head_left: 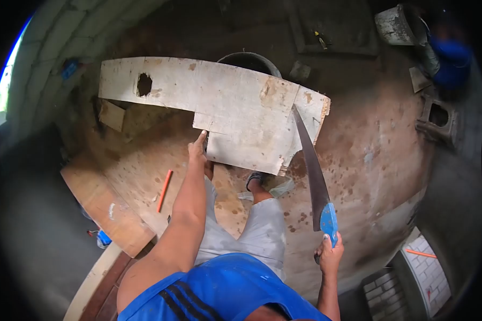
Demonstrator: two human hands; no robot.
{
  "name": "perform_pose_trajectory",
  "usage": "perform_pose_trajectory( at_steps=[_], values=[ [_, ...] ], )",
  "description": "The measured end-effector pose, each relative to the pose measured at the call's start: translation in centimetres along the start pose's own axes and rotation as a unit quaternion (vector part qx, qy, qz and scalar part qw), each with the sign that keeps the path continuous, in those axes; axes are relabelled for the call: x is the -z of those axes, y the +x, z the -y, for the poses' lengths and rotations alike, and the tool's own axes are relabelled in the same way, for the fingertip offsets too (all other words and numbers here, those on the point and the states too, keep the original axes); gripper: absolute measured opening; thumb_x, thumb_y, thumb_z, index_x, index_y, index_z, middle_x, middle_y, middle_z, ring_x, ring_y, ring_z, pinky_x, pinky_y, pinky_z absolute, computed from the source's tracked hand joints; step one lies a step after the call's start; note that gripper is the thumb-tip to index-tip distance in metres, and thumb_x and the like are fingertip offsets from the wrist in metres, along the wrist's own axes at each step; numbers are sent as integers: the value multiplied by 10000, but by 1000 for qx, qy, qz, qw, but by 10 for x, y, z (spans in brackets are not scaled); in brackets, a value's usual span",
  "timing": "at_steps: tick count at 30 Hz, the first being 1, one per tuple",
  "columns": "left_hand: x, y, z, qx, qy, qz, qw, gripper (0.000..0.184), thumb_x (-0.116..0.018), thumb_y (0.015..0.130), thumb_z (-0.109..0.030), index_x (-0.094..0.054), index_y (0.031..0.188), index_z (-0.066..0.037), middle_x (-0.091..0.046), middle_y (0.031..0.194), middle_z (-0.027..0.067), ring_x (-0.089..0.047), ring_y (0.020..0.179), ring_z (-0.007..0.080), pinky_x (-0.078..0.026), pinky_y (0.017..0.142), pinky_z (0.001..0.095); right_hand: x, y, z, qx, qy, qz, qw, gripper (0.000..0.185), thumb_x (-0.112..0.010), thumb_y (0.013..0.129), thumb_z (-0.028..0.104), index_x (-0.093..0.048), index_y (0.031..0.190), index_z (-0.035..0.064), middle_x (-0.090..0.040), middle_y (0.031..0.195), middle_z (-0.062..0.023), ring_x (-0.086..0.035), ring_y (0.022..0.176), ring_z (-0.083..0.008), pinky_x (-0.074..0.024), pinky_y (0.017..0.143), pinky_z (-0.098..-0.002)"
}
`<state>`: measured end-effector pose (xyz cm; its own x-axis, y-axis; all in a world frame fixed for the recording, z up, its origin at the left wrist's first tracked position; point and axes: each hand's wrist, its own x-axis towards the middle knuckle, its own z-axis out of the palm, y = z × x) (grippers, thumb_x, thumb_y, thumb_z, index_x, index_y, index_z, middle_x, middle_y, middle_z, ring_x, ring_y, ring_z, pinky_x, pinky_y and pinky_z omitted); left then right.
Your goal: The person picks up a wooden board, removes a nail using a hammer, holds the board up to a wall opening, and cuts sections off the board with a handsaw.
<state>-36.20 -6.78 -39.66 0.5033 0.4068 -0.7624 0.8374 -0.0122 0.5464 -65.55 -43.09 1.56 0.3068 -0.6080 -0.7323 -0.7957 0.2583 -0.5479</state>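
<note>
- Gripping the blue handle [329, 219] of a handsaw [312, 160], the right hand [330, 252] is closed around its lower end.
- The blade runs up and to the left from the handle, and its tip lies at the whitish board [235, 101], near the board's right end — right by a thin line that crosses the wood.
- The left hand [199, 150] has hold of the board at the stepped edge facing the person; some of its fingers are hidden by the board.
- The board lies across the view in front of the person's legs, with a curved far edge, a dark ragged hole [144, 84] toward its left end and splintered wood at the right end.
- A round container [254, 60] shows partly from behind the board's far edge.
- An orange stick [165, 191] lies on the stained floor [359, 144], to the left of the left forearm — well apart from the saw.
- A brown panel [110, 203] lies farther left, and a hollow block [438, 115] sits at the far right.
</note>
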Motion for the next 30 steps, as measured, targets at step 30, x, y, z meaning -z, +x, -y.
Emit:
perform_pose_trajectory(
  at_steps=[30],
  values=[
    [-21, -101, -60, -8, 325, 32, 945, 677, -907, 553, -447, -705, 1102, -106, -727, 1116, 159, -667, 1091, 337, -513, 929, 439, 78, 133, 147, 214, -537, 85, 812, 232, -747, 866, 212, -611, 958, 49, -673, 834, -106, -629, 666, -220, -519, 647, -352]
  ],
)
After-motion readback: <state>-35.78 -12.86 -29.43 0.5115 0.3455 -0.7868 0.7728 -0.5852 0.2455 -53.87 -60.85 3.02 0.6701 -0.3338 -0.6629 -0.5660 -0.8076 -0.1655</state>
